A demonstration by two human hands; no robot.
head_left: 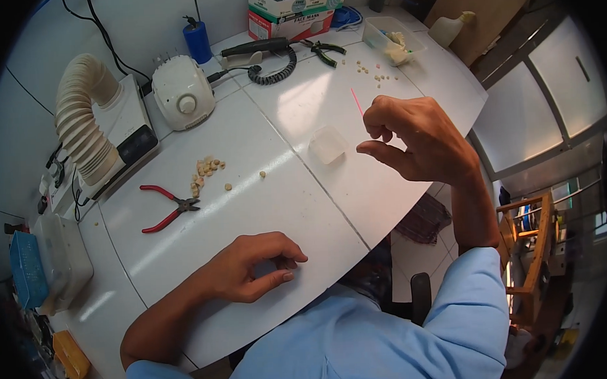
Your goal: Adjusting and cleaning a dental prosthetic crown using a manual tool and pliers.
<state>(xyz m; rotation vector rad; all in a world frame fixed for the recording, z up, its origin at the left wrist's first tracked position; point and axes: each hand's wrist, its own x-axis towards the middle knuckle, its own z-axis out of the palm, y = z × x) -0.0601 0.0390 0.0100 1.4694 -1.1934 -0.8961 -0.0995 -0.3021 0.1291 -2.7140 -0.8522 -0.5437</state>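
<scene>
My right hand (409, 134) is raised over the right part of the table with its fingers curled. A thin pink stick (356, 100) juts up from the curled fingers; where it is gripped is hidden. Just left of this hand stands a small translucent square cup (327, 146). My left hand (253, 266) rests on the table near its front edge, fingers loosely bent and thumb apart, holding nothing that I can see. Beyond it lie red-handled cutting pliers (172, 207), their handles spread, and a pile of small cream tooth-like pieces (206, 168).
A white hose unit (87, 124) and a white control box (183, 93) stand at the back left. Behind are a black handpiece with coiled cord (270, 52), black-and-green pliers (324, 52), stacked boxes (292, 14) and a clear tub (371, 39). Plastic containers (66, 257) line the left edge.
</scene>
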